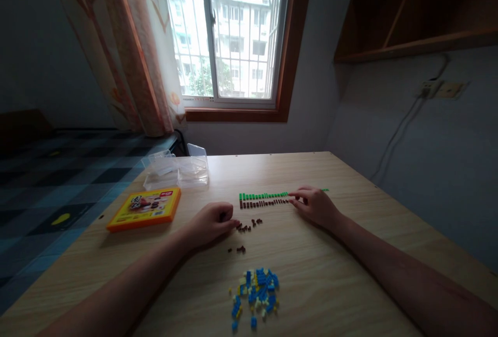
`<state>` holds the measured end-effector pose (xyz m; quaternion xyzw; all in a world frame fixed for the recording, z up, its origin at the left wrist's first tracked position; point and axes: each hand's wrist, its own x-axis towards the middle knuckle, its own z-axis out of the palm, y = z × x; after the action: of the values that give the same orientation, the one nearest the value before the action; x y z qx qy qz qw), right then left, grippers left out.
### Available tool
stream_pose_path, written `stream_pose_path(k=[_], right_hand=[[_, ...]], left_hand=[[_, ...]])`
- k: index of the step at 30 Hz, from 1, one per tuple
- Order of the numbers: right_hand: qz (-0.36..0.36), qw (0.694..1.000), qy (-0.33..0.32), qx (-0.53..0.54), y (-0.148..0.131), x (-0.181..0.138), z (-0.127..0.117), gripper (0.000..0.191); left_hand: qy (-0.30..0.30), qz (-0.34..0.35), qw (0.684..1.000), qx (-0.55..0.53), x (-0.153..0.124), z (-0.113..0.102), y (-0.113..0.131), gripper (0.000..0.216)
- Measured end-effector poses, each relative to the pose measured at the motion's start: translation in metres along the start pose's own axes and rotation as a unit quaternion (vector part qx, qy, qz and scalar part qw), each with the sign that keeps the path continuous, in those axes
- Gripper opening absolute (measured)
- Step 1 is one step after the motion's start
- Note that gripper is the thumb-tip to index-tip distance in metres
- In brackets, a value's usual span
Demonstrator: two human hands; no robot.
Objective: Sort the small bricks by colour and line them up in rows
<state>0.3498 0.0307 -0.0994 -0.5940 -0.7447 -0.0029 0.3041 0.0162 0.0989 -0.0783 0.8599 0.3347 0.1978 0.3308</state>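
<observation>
Brown brick row (pixel 264 203) mid-counter (pixel 350 254), a hand at either end.
Long axis lying 9 to 3 o'clock, just below the green brick row (pixel 264 195). Right hand (pixel 315 205) at the 3 o'clock end, fingers (pixel 294 201) pressed together against it. Left hand (pixel 212 222) curled shut beside loose brown bricks (pixel 249 225) at 6 o'clock.

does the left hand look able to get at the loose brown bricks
Probably yes: the left hand rests on the table right beside the loose brown bricks, fingertips toward them, with nothing between.
</observation>
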Motion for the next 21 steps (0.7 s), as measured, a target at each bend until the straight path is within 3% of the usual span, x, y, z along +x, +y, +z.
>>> stream_pose_path(k=[6, 10, 17, 21], right_hand=[[-0.128, 0.99, -0.046, 0.043, -0.05, -0.013, 0.007, 0.024], [-0.171, 0.981, -0.086, 0.033, -0.07, -0.015, 0.01, 0.029], [-0.185, 0.977, -0.099, 0.025, -0.07, -0.013, 0.005, 0.022], [-0.171, 0.979, -0.096, 0.051, -0.058, -0.016, -0.004, 0.028]], left_hand=[[-0.008, -0.009, 1.0, -0.001, 0.0, 0.0, 0.0, 0.039], [-0.007, -0.006, 1.0, 0.002, 0.001, 0.0, 0.001, 0.039], [-0.001, -0.007, 1.0, 0.007, 0.001, 0.001, 0.001, 0.039], [-0.003, -0.008, 1.0, 0.001, 0.0, 0.001, 0.001, 0.04]])
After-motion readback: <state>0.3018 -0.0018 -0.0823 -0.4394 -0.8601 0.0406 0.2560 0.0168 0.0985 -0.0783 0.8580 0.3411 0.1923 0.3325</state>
